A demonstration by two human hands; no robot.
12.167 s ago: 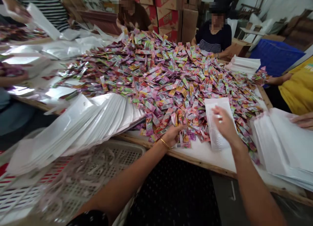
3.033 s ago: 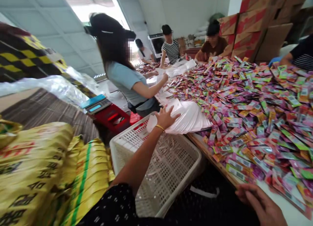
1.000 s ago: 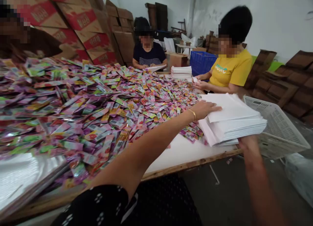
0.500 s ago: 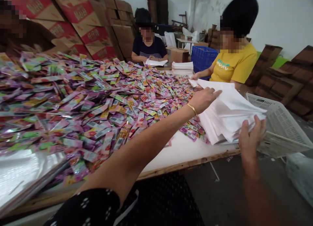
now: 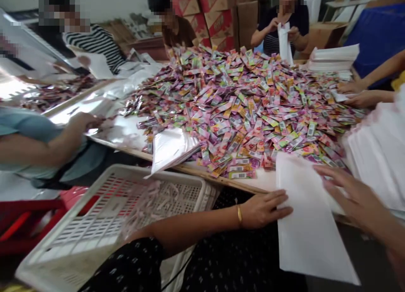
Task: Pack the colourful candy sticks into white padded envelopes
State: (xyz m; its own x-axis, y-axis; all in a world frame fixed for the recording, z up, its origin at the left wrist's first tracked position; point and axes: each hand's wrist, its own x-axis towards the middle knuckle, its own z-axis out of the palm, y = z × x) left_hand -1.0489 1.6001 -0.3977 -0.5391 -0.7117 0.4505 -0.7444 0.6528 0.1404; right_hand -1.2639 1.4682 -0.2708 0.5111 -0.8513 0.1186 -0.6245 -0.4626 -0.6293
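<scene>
A flat white bag (image 5: 310,229) hangs tilted in front of me at the table's front edge. My left hand (image 5: 265,210), with a gold bracelet at the wrist, is closed on the bag's left edge. At its upper right edge is my right hand (image 5: 351,195), its fingers stretched out and apart, slightly blurred; the fingertips are at or against the bag. Right beside that hand lies a fanned stack of white bags (image 5: 376,144). Behind the held bag spreads a big heap of small colourful printed sachets (image 5: 240,102).
A white plastic basket (image 5: 110,174) with scraps stands left of my lap. Clear plastic sleeves (image 5: 174,146) lie on the table edge. Several co-workers sit around the table; one's arm (image 5: 379,81) reaches in at right. Another white stack (image 5: 333,58) stands at the back.
The view has swung left. Both hands have come away from the stack at the right, and a single white bag is now in front of me, gripped by my left hand.
</scene>
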